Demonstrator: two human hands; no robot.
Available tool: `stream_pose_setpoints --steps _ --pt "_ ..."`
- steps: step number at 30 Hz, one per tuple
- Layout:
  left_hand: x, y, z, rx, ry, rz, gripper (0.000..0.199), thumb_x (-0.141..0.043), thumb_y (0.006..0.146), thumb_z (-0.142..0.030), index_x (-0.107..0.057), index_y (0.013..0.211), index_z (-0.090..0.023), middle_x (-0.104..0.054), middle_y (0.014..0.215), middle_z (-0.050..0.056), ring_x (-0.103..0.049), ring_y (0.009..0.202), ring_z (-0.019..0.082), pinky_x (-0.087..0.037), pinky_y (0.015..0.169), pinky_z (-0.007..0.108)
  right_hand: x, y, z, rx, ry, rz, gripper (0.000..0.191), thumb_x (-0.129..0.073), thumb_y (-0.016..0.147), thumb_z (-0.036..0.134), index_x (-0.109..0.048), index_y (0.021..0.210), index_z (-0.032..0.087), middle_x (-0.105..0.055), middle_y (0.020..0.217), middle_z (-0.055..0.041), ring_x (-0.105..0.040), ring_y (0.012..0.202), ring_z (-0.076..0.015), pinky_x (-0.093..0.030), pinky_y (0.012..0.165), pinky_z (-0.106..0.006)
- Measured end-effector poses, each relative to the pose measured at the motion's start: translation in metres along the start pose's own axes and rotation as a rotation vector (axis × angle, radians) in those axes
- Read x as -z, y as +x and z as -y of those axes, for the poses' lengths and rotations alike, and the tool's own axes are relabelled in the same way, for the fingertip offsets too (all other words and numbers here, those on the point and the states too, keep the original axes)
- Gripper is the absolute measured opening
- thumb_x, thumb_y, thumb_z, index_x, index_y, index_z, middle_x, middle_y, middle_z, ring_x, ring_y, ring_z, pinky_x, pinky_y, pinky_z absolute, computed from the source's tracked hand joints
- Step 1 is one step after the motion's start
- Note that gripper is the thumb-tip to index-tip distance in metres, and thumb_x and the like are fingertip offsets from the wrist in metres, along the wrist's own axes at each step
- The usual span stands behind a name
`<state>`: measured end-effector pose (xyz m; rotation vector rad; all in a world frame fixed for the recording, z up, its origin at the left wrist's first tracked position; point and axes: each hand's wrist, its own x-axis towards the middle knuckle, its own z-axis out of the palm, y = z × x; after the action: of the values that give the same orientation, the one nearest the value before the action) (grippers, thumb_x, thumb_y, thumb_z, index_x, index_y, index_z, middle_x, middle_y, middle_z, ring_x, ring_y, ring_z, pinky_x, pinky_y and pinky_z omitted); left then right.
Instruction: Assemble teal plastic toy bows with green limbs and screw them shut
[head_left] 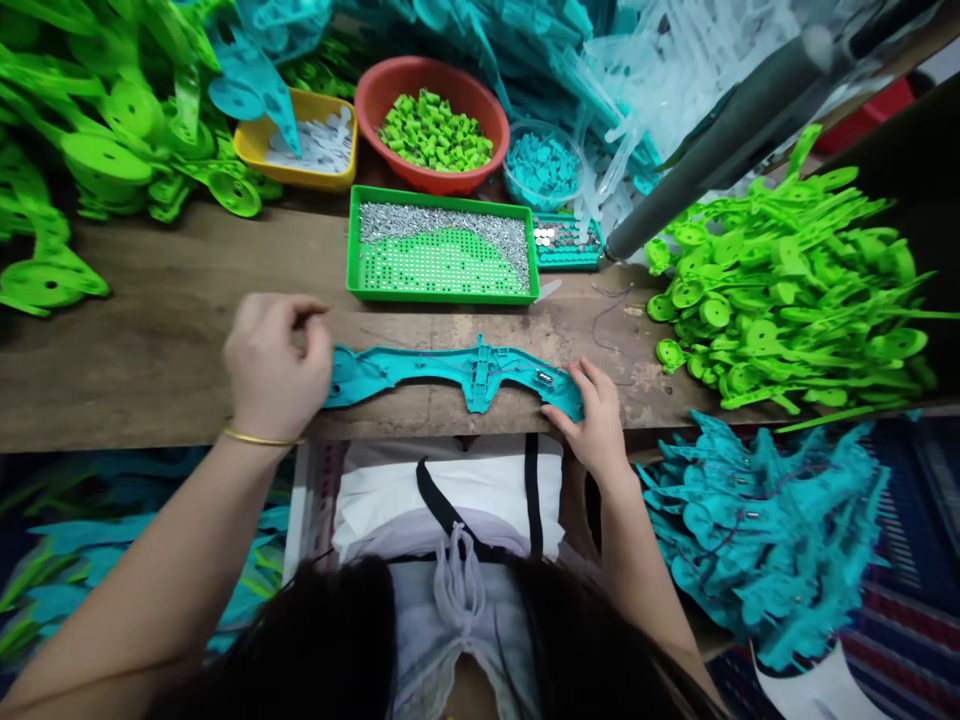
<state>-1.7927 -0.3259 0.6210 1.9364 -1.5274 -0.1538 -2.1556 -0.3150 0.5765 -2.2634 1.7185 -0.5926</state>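
A teal plastic bow-shaped shell (pixel 450 368) lies lengthwise on the wooden bench, its ribbed inner side up. Thin wire runs along it, and a small metal part (pixel 545 379) sits near its right end. My right hand (pixel 596 415) grips that right end, thumb at the near edge and fingers over the far side. My left hand (pixel 277 365) is at the left end with its fingers curled closed. Whatever those fingers hold, if anything, is hidden. Just beyond the shell stands a green tray (pixel 444 296) of small silvery screws.
Behind are a yellow tub (pixel 300 178), a red bowl (pixel 431 180) of green pieces, a clear bowl (pixel 544 160) of teal pieces and a small teal tray (pixel 568 262). Green parts (pixel 787 290) are heaped right, teal shells (pixel 772 530) below them. A grey pole (pixel 720 150) slants across.
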Motion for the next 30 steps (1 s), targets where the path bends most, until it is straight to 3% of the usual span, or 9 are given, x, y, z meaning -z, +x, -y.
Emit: stream_pose_setpoints --steps 3,9,12,16,19,21,24,27,30 --pt "0.009 -0.012 0.015 -0.057 0.226 0.015 0.02 -0.045 0.088 -0.024 -0.063 0.094 -0.019 -0.066 0.098 0.01 -0.061 0.099 0.028 -0.049 0.088 0.043 0.014 0.004 -0.005 0.057 0.058 -0.049 0.037 -0.059 0.09 0.041 -0.063 0.121 0.021 -0.059 0.134 -0.0157 -0.053 0.126 -0.0274 -0.045 0.105 -0.05" --pt "-0.011 -0.032 0.024 -0.103 0.168 -0.006 0.028 -0.039 0.089 -0.027 -0.064 0.094 -0.015 -0.07 0.094 0.013 -0.066 0.092 0.028 -0.052 0.085 0.042 0.035 0.043 0.0 0.218 0.031 -0.296 0.019 -0.056 0.091 0.024 -0.069 0.104 0.022 -0.066 0.123 -0.0122 -0.061 0.116 -0.024 -0.052 0.098 -0.045" --pt "-0.015 -0.036 0.017 -0.008 0.002 -0.011 0.027 -0.042 0.09 -0.028 -0.063 0.099 -0.015 -0.07 0.093 0.01 -0.068 0.079 0.022 -0.057 0.075 0.037 0.024 0.069 0.005 0.302 0.05 -0.2 0.028 -0.048 0.09 0.013 -0.068 0.108 0.022 -0.064 0.129 -0.0113 -0.058 0.123 -0.0223 -0.051 0.101 -0.045" --pt "-0.015 -0.04 0.012 0.216 -0.273 0.006 0.025 -0.048 0.088 -0.028 -0.061 0.105 -0.015 -0.067 0.083 0.004 -0.067 0.064 0.016 -0.059 0.058 0.03 0.022 0.075 0.01 0.417 -0.004 0.056 0.042 -0.037 0.084 0.0 -0.065 0.108 0.02 -0.064 0.132 -0.0098 -0.056 0.128 -0.0231 -0.036 0.113 -0.059" --pt "-0.014 -0.044 0.011 0.263 -0.328 -0.019 0.024 -0.05 0.086 -0.027 -0.061 0.103 -0.015 -0.065 0.079 0.003 -0.068 0.065 0.016 -0.061 0.057 0.03 0.047 0.05 0.011 0.459 0.048 -0.042 0.037 -0.04 0.085 0.001 -0.063 0.106 0.021 -0.058 0.14 -0.0086 -0.051 0.134 -0.0233 -0.031 0.115 -0.06" --pt "-0.015 -0.046 0.009 0.277 -0.333 -0.037 0.023 -0.051 0.085 -0.026 -0.061 0.102 -0.015 -0.064 0.078 0.003 -0.068 0.066 0.016 -0.061 0.057 0.031 0.063 0.029 0.007 0.39 0.105 -0.258 0.03 -0.044 0.087 0.006 -0.063 0.104 0.022 -0.059 0.138 -0.0086 -0.053 0.131 -0.0227 -0.039 0.112 -0.055" --pt "-0.017 -0.048 0.004 0.322 -0.372 -0.041 0.023 -0.053 0.082 -0.025 -0.061 0.1 -0.014 -0.064 0.077 0.003 -0.069 0.069 0.018 -0.061 0.057 0.031 0.063 0.005 -0.005 0.096 0.094 -0.494 0.021 -0.047 0.092 0.016 -0.063 0.104 0.021 -0.067 0.12 -0.0112 -0.063 0.116 -0.0224 -0.05 0.1 -0.048" --pt "-0.013 -0.041 0.01 0.392 -0.46 0.01 0.023 -0.055 0.079 -0.025 -0.063 0.098 -0.014 -0.065 0.076 0.003 -0.069 0.067 0.018 -0.062 0.058 0.033 0.035 -0.006 -0.016 -0.109 -0.008 -0.271 0.032 -0.051 0.094 0.034 -0.061 0.117 0.014 -0.068 0.116 -0.017 -0.063 0.112 -0.0266 -0.052 0.097 -0.048" --pt "0.003 -0.021 0.035 0.417 -0.352 -0.068 0.025 -0.054 0.077 -0.022 -0.067 0.097 -0.014 -0.065 0.075 0.003 -0.066 0.058 0.017 -0.062 0.066 0.043 0.009 -0.007 -0.023 -0.121 -0.078 -0.108 0.044 -0.049 0.094 0.043 -0.06 0.123 0.01 -0.065 0.122 -0.0198 -0.06 0.116 -0.0292 -0.048 0.101 -0.049"
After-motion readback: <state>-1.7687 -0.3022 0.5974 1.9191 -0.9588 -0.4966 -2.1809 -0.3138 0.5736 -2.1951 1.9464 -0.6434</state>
